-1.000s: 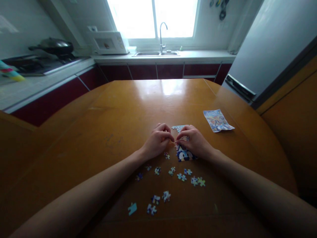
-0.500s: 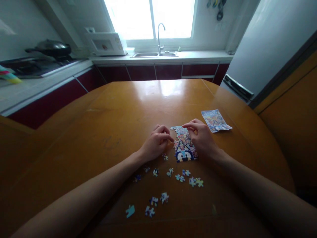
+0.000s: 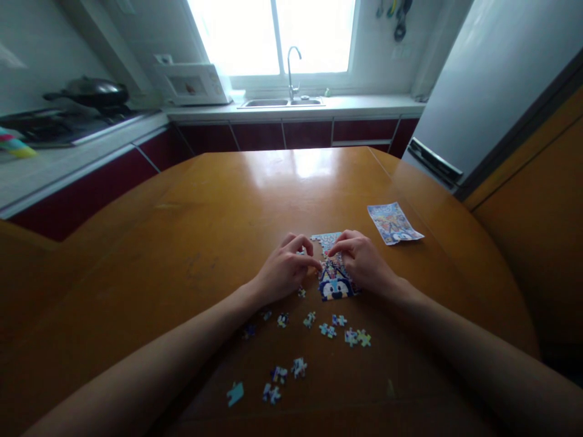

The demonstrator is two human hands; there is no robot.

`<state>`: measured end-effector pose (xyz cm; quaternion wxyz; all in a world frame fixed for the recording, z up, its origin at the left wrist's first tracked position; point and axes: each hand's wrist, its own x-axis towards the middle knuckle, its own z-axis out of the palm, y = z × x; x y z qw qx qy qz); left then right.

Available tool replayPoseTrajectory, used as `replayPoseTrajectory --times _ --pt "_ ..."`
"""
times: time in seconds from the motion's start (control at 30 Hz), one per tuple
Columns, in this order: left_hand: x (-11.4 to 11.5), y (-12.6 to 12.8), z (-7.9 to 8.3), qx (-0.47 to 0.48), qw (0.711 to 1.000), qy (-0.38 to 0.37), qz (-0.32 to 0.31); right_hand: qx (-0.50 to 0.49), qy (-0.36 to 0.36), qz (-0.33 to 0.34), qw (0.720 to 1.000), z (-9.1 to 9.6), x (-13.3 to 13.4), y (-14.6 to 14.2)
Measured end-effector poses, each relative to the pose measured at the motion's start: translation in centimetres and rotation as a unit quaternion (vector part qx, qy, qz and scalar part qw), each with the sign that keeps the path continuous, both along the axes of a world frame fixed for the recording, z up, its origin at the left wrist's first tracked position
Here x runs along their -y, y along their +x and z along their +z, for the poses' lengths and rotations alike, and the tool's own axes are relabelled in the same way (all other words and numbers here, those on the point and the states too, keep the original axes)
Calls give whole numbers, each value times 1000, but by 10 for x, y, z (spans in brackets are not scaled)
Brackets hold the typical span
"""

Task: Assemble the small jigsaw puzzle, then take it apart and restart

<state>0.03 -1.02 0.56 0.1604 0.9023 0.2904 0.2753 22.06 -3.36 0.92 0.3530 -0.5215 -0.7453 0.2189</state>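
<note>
A partly joined jigsaw puzzle [image 3: 336, 288] lies on the wooden table, with a blue cartoon dog face at its near end and an uneven left side. My left hand [image 3: 288, 265] rests at that left side, fingers bent and apart, one fingertip at the puzzle's edge. A pale bit, perhaps a puzzle piece, shows between its fingers. From the right, my right hand [image 3: 362, 258] lies over the puzzle, its index finger reaching onto the middle; its palm side is hidden. One loose puzzle piece [image 3: 302, 292] is just below my left hand.
Several loose pieces [image 3: 328, 330] are scattered nearer to me, including a plain teal piece [image 3: 235, 394]. A creased picture sheet [image 3: 394, 223] lies right of the puzzle. Beyond the wooden table [image 3: 255, 194] are a sink [image 3: 266, 103], a microwave [image 3: 194, 84] and a fridge [image 3: 460, 91].
My right hand's index finger has shifted from the puzzle's far end toward its middle. A fingertip of my left hand is slightly closer to the puzzle edge. The whole view has shifted slightly.
</note>
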Motion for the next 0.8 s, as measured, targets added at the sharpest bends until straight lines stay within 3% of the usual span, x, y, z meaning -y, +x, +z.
replayPoseTrajectory --times 0.13,0.3,0.8 --pt "0 1 1 19 1000 -15 5 9 -1 6 1000 -2 1 -2" --pt "-3 1 -1 64 995 -23 67 19 3 -5 1000 -1 2 -2" --pt "-4 1 -5 52 995 -20 80 77 16 31 996 4 8 -6"
